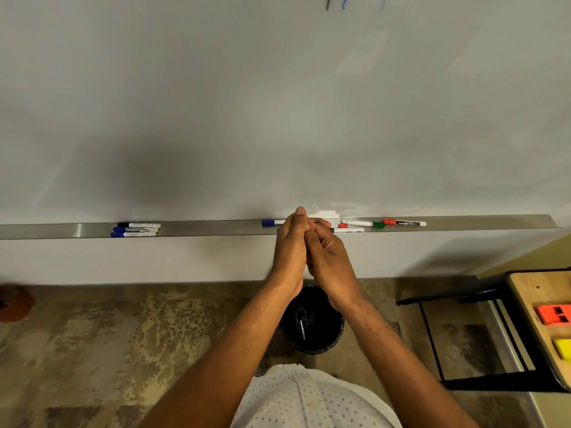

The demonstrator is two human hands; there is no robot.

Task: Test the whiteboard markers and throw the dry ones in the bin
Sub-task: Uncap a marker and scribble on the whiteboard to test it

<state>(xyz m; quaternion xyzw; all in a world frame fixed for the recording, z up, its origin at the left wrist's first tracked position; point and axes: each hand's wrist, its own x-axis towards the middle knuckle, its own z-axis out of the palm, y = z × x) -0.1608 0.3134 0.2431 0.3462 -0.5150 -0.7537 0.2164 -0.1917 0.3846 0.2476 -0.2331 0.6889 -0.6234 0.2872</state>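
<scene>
My left hand (289, 248) and my right hand (329, 257) are pressed together in front of the metal tray (216, 228) under the whiteboard (278, 103). The right fingers curl into the left palm, and whatever lies between the hands is hidden. A blue-capped marker (269, 223) pokes out to the left behind my left hand. To the right of the hands lie a black-tipped marker (347, 230), a green-capped marker (363, 223) and a red-capped marker (404, 223). Three markers (136, 230) lie together on the tray's left. The black bin (336, 338) stands on the floor below my wrists, with one marker (302, 329) inside.
Short dark and blue pen strokes (336, 3) mark the top of the board. A loose red cap (343, 225) lies on the tray. A wooden table (525, 301) with an orange block (553, 315) and a yellow block stands at the right, a black frame beneath it.
</scene>
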